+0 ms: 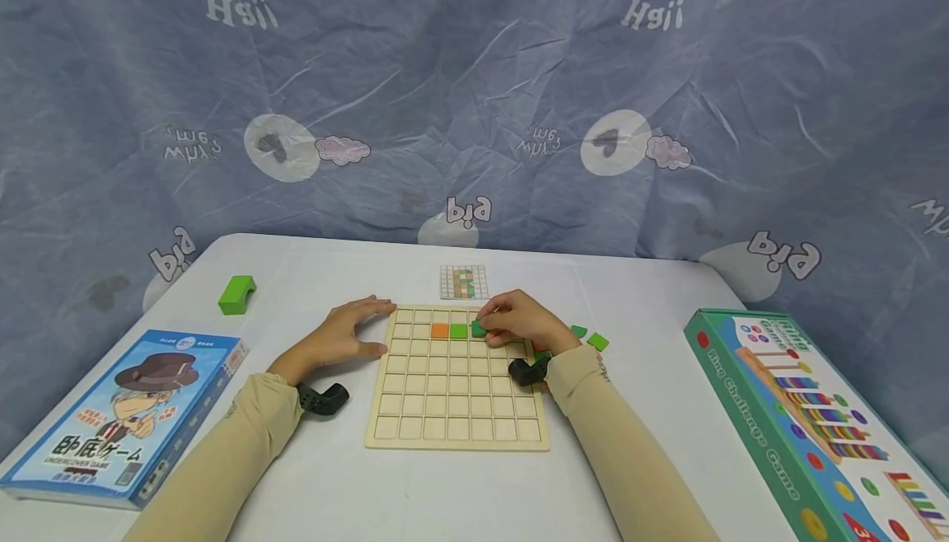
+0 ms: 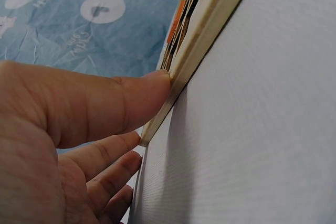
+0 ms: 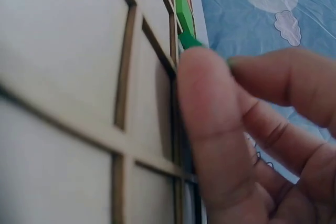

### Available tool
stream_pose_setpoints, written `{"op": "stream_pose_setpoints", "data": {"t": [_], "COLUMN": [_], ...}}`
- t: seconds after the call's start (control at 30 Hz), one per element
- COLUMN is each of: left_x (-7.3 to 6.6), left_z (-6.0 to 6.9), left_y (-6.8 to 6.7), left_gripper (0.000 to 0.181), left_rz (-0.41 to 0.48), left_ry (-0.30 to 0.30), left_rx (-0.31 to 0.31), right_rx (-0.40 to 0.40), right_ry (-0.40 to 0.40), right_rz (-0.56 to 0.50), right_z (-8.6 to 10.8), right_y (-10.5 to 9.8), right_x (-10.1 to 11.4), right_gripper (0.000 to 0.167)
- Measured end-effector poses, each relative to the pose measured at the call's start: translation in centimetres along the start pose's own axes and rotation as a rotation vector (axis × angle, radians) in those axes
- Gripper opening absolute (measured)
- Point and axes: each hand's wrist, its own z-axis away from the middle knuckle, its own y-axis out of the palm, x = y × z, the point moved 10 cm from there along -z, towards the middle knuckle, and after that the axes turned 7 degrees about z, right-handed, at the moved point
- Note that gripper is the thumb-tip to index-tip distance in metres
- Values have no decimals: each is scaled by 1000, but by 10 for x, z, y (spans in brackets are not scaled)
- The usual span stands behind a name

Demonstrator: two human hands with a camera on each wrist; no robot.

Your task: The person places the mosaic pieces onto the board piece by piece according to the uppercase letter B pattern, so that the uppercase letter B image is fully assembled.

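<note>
A wooden grid board lies on the white table, with an orange square and a light green square side by side in its second row. To their right, my right hand pinches a dark green piece between thumb and index finger, over the same row. In the right wrist view the fingertips hide most of that dark green piece. My left hand rests at the board's upper left edge, its thumb touching the side and its fingers extended.
Behind the board lies a small patterned card. Loose green pieces lie right of the board, some partly behind the right wrist. A green arch block and a blue game box are at left, a green game box at right.
</note>
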Motion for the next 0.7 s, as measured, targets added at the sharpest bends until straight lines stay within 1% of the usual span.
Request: {"op": "stream_pose_setpoints", "data": {"t": [0.37,0.5,0.7], "left_x": [0,1,2], "left_z": [0,0,0], "left_y": [1,1,0], "left_gripper": [78,77,77], "left_rz": [-3,2,3], "left_ry": [0,0,0], "left_rx": [3,3,1], "right_rx": [-6,-29,-88], "right_ry": [-19,-29,-45], "right_rz": [76,124,234], "right_z": [1,0,-4], "right_y": [4,4,3], "right_x": [0,1,1], "right_gripper": [20,18,10]}}
